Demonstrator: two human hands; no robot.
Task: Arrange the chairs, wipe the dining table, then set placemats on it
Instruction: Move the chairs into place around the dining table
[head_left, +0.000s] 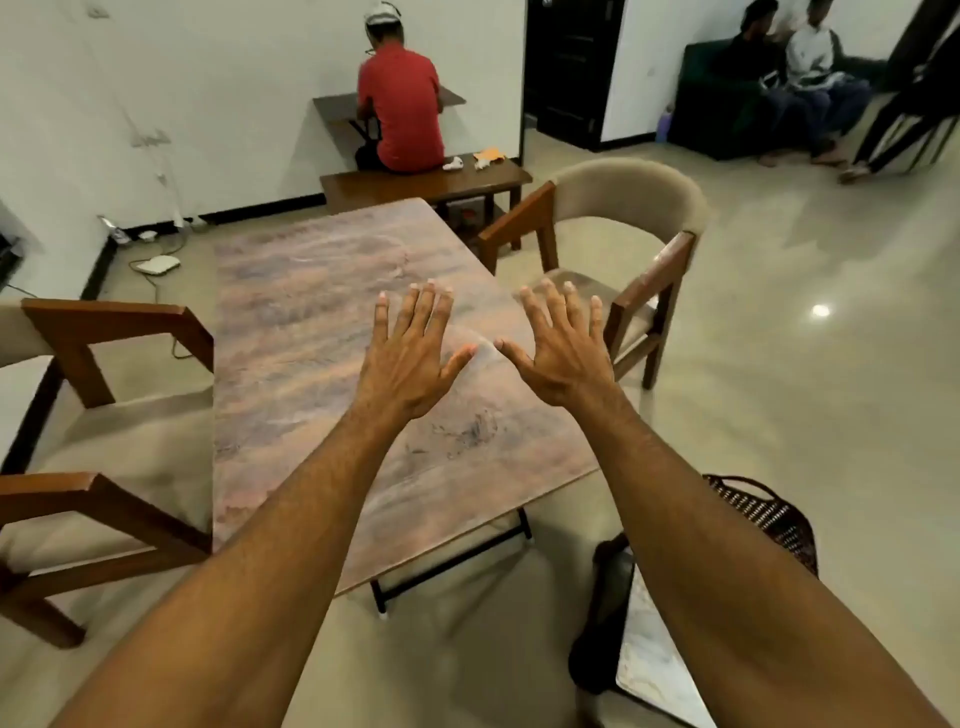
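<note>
Head view: left hand (410, 364) and right hand (566, 364), both splayed wide, empty, above the wood-grain dining table (311, 322).

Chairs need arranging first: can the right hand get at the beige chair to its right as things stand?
Probably yes. The right hand is open and empty over the edge of the dining table, and the beige chair stands beside it, wooden armrest nearest, with nothing between.

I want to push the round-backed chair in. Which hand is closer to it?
Right. The right hand is beside the round-backed chair; the left hand is over the table.
</note>
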